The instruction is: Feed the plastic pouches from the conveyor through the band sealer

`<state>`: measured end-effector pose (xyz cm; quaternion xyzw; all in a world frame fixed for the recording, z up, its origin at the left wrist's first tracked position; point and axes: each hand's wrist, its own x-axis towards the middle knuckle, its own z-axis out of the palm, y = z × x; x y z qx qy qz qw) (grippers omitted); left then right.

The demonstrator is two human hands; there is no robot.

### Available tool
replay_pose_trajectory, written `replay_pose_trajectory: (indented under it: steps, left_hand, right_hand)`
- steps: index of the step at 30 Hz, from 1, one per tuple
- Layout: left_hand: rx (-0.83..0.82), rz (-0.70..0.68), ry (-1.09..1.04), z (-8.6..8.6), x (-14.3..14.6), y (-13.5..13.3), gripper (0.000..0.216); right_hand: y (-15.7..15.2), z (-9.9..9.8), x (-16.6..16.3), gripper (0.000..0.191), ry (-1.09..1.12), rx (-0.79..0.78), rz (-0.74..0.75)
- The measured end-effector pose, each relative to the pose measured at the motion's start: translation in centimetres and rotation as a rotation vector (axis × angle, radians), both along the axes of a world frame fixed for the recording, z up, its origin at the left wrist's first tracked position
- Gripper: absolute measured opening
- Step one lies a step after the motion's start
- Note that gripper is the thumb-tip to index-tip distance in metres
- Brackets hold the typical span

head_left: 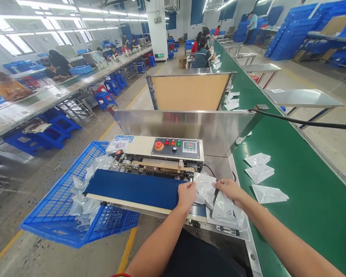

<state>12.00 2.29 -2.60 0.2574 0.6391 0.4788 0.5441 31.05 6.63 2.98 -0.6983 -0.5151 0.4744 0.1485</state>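
My left hand point(187, 194) grips the edge of a translucent silver plastic bag point(206, 194) at the right end of the dark blue feed belt point(132, 188) of a band sealer point(175, 148). My right hand point(227, 189) holds the same bag further right, above a larger printed foil bag point(227, 212). Part of the bag's top edge lies under my left fingers, and I cannot see whether it has entered the sealer. Several flat foil bags point(259, 172) lie apart on the green conveyor belt point(305, 200) to my right.
A blue plastic crate point(75, 238) of loose bags stands left of the sealer. Behind the sealer rises a stainless steel shield point(184, 130). A black cable point(302, 120) crosses above the belt. Co-workers sit along benches further off, among blue stools and crates.
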Motion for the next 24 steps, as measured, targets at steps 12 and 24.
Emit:
replay_pose_trajectory:
  steps: [12,24]
  left_hand:
    - [0.367,0.009,0.263,2.8,-7.6,-6.3,0.053]
    - [0.345,-0.374,-0.085,5.7,-1.2,-5.1,0.073]
  right_hand:
    - [-2.1,2.4,-3.2,0.048,0.012,0.254,0.050]
    - [-5.7,4.9,0.0,0.073,0.182,0.256,-0.202]
